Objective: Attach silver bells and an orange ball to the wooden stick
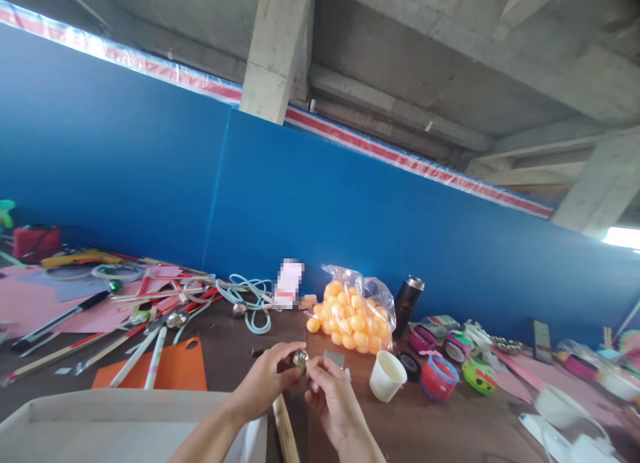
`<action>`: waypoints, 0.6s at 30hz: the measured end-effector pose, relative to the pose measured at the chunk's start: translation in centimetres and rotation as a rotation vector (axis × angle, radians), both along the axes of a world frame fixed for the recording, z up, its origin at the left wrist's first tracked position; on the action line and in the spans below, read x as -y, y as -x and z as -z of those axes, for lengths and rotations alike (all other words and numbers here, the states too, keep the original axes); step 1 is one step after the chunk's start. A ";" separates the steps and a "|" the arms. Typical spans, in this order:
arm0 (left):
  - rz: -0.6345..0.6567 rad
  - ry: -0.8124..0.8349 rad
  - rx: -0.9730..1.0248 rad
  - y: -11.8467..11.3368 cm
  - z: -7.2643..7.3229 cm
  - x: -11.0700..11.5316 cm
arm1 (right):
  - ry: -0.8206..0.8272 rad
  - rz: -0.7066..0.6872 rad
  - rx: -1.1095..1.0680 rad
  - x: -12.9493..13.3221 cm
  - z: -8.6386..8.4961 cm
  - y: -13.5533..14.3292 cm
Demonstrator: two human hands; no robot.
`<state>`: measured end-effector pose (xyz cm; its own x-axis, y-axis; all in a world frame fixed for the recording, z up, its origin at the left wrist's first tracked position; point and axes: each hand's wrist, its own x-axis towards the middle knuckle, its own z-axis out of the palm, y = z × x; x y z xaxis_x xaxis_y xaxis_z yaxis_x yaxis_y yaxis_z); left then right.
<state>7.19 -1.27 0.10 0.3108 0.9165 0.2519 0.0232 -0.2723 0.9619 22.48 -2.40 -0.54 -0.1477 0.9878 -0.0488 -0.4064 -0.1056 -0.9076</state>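
Observation:
A small shiny metal ball (300, 359) is pinched between the thumb and fingers of my left hand (267, 380), near the front middle of the brown table. Close against its right side is my right hand (336, 398), with thumb and forefinger pressed together; whatever they hold is too small to make out. Beneath the hands lies a wooden stick (285, 428). A white cup (388, 376) stands to the right of my right hand.
Behind the hands sits a clear bag of orange balls (356, 320), beside a black bottle (409, 303). A white tray (125, 400) is at front left, near orange paper (187, 366). Coloured tapes and a red tub (439, 378) stand right. A blue partition (320, 203) rises behind.

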 end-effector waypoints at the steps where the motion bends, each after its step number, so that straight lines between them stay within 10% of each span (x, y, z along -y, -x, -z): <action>1: 0.003 0.003 0.002 0.0 0.0 0.0 | 0.001 0.001 0.000 0.0 0.0 0.0; 18: -0.058 -0.032 -0.043 0.1 0.0 0.1 | -0.008 0.060 0.026 0.4 -0.2 0.9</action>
